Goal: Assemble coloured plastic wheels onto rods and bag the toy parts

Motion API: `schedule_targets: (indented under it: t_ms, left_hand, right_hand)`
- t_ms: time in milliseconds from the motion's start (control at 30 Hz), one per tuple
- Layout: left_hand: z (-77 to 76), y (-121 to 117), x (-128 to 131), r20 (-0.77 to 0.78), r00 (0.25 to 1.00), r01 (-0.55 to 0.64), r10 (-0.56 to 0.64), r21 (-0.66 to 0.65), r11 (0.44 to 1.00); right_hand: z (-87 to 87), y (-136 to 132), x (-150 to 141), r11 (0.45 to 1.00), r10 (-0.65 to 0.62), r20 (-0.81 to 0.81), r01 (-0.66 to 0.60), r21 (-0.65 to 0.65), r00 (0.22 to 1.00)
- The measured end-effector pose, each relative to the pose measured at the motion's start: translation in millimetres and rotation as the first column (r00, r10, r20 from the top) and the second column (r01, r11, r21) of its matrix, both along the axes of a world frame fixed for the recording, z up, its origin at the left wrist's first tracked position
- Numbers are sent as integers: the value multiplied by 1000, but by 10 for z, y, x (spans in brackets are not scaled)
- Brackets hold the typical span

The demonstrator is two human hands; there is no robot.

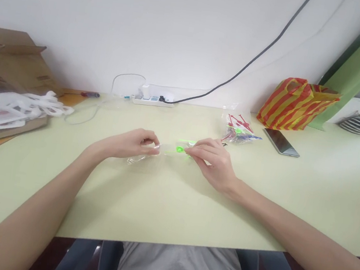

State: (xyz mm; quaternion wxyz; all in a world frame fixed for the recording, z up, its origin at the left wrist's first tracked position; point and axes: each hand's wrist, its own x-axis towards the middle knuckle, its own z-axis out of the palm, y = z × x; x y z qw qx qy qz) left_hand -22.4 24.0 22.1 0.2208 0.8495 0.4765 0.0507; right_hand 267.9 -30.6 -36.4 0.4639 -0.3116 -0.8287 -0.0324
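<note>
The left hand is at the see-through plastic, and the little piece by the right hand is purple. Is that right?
Not quite: the head view shows the little piece by the right hand is bright green, not purple. The left hand is at the see-through plastic, as you said.

We wear a plain light grey garment (182, 268), creased in soft folds. Our left forearm (50, 197) and right forearm (290, 229) are bare and slim, narrowing toward bare, slender fingers (206, 149).
</note>
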Motion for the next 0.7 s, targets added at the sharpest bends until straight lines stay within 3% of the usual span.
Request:
schedule_targets:
  t_ms: [200,367,567,700]
  left_hand:
    - [26,-46,58,63,997,37,-40,49,998]
    - [5,-98,144,243,969,57,-51,-18,998]
    - [-61,-108,177,396,913,-82,94,-48,995]
    - [-93,-70,184,553,817,-115,162,-119,986]
  right_hand:
    - [50,-73,-30,1000,11,-74,-10,14,997]
    - [92,-93,-14,1000,-3,-68,3,-8,998]
    - [186,-90,58,999,-49,-156,52,14,987]
    - [239,-51,116,997,-78,-126,80,14,989]
